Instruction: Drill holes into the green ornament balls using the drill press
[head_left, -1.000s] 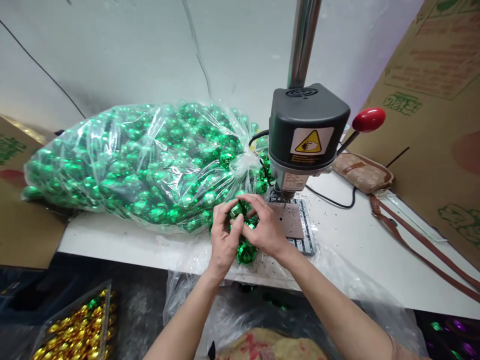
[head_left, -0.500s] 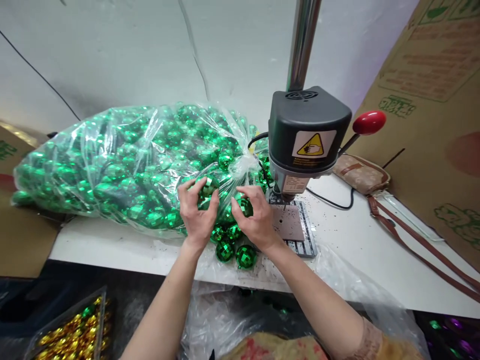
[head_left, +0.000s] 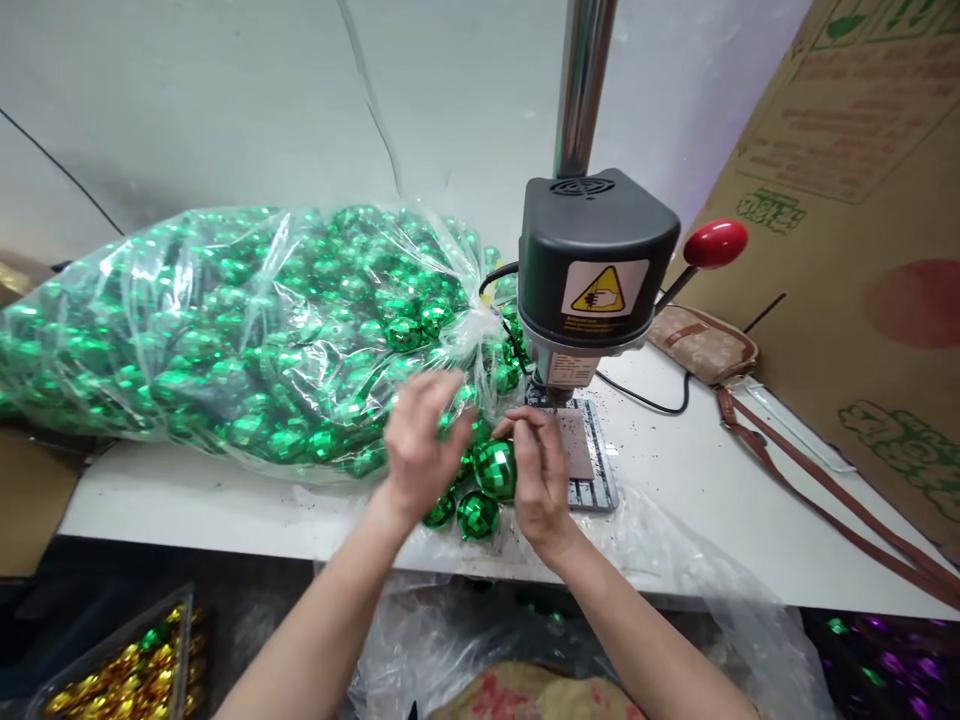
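Observation:
My right hand is curled at the right side of a shiny green mirror-faceted ball, its fingers bent over and against it. My left hand is smeared by motion in front of the bag's gathered neck, and I cannot make out anything in it. Below the hands, another loose green ball rests on the white table, with more balls partly hidden behind the left hand. A big clear plastic bag full of such balls lies to the left, its neck bunched together.
A small drill press with a red-knobbed lever stands beside my right hand, dark crumbs around its base plate. A strapped purse and a cardboard box are at right. Gold balls fill a bin lower left.
My left hand has moved right and down, and the ball between its fingers no longer shows. My right hand has come lower with a green ball at its fingers. The view has shifted slightly.

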